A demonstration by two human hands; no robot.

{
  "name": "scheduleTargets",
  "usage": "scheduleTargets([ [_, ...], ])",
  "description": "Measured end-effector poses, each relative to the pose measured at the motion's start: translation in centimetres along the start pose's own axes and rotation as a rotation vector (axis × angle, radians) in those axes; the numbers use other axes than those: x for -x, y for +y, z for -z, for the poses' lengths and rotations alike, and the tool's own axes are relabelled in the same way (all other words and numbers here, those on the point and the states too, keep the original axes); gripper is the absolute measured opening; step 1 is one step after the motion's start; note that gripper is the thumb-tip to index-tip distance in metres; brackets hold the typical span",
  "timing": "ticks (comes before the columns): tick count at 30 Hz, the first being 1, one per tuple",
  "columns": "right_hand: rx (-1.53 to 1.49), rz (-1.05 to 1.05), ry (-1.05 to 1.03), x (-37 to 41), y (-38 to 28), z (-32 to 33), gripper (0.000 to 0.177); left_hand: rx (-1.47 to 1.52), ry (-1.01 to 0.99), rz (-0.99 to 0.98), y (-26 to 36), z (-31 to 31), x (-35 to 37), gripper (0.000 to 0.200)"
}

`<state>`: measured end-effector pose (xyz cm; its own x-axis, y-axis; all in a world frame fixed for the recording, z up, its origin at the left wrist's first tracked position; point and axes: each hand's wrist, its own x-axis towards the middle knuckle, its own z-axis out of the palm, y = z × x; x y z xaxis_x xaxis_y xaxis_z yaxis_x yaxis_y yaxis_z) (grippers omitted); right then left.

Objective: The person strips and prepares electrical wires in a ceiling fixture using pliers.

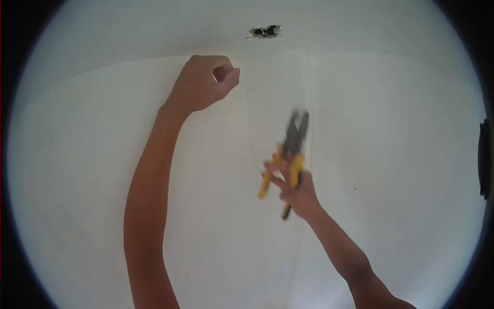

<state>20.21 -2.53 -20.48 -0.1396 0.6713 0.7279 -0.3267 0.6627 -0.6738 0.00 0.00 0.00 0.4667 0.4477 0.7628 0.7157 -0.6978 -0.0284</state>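
My right hand [298, 193] is wrapped around pliers [294, 141] with yellow and black handles. Their dark jaws are spread and point upward; motion blurs the tool. To the upper left, my left hand [208, 82] is curled, thumb against fingers, with a small gap inside the curl. Whatever those fingers hold, if anything, is hidden. A ragged dark hole [265, 32] breaks the white surface above and to the right of my left hand.
A broad white surface [206, 206] fills most of the view, with a faint vertical seam [309, 87] near the pliers. At the right edge is a dark object [484, 159], partly cut off.
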Motion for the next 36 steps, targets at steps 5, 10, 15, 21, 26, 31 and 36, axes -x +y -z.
scheduleTargets([
  [5,-0.227,0.078,-0.008,-7.0,-1.8,-4.5,0.059,0.384,-0.161,-0.091,-0.5,1.1,1.8,0.041],
  [10,-0.413,0.16,-0.098,-8.9,-3.3,-6.7,0.064,0.086,-0.333,0.106,2.0,2.3,4.5,0.043],
  [15,-0.534,0.219,-0.179,-10.8,-4.9,-7.1,0.061,0.307,-0.358,0.212,2.7,4.3,3.2,0.035],
  [21,-0.627,0.099,-0.125,-9.6,-5.5,-8.1,0.059,0.108,-0.155,0.279,4.5,6.2,4.6,0.025],
  [26,-0.623,0.066,-0.266,-7.5,-2.7,-5.9,0.055,-0.096,-0.42,0.387,7.6,6.8,5.8,0.028],
  [31,-0.59,0.057,-0.435,-2.1,-4.9,-13.5,0.054,-0.14,-0.399,0.369,8.9,12.8,16.1,0.022],
  [36,-0.674,0.045,-0.318,-8.0,-7.4,-7.8,0.053,-0.055,-0.622,0.344,9.6,13.0,4.6,0.024],
])
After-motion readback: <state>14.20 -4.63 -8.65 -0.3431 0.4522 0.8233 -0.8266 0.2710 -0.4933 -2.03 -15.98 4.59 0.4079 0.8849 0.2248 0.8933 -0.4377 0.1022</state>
